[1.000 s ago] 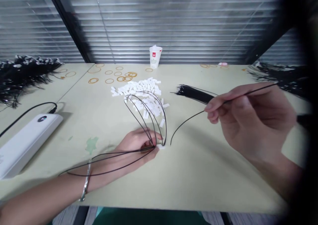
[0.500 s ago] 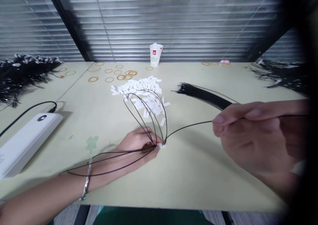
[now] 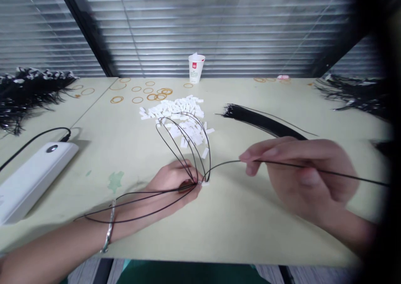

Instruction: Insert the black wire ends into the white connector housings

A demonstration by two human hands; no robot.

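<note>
My left hand (image 3: 177, 181) pinches a small white piece (image 3: 204, 183) low over the middle of the table, with several thin black wires looping up from it and back over my wrist. From that piece one black wire (image 3: 224, 163) runs right to my right hand (image 3: 300, 171), whose fingertips are closed on it; its far part crosses the palm and trails off to the right. Beyond the hands lies a heap of small white pieces (image 3: 178, 108), partly behind the loops. A bundle of black wires (image 3: 263, 121) rests behind my right hand.
A white power bank (image 3: 40, 179) with a black cable is at the left. Yellow rubber bands (image 3: 152, 96) are scattered behind the heap. A paper cup (image 3: 196, 69) stands by the blinds. Black wire bundles with white ends lie far left (image 3: 28, 94) and far right (image 3: 357, 92).
My right hand has moved left and slightly down, nearer to my left hand, along with the wire. My left hand has stayed in place.
</note>
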